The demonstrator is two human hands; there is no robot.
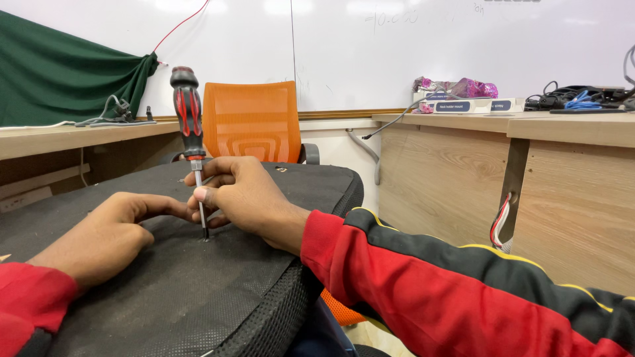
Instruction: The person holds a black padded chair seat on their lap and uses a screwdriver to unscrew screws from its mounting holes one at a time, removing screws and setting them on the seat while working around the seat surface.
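Screwdriver (190, 125) stands upright, tip on the black seat underside (165, 291). My right hand (241, 195) pinches its shaft; left hand (109, 238) curled, fingertips just beside the tip.

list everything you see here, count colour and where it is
screwdriver: 1, black and red handle, upright, tip on the black panel
black panel: 1, black fabric-covered, lying flat in the foreground
chair back: 1, orange mesh, behind the panel
desk: 1, light wood, right side
shelf: 1, light wood, left side
cloth: 1, dark green, hanging upper left
whiteboard: 1, white, along the back wall
boxes: 2, white and blue, on the desk
wrapping: 1, shiny pink, on the boxes
cables: a tangle, black and blue, far right on the desk
left hand: 1, red sleeve, resting on the panel by the tip
right hand: 1, red and black sleeve, gripping the screwdriver shaft
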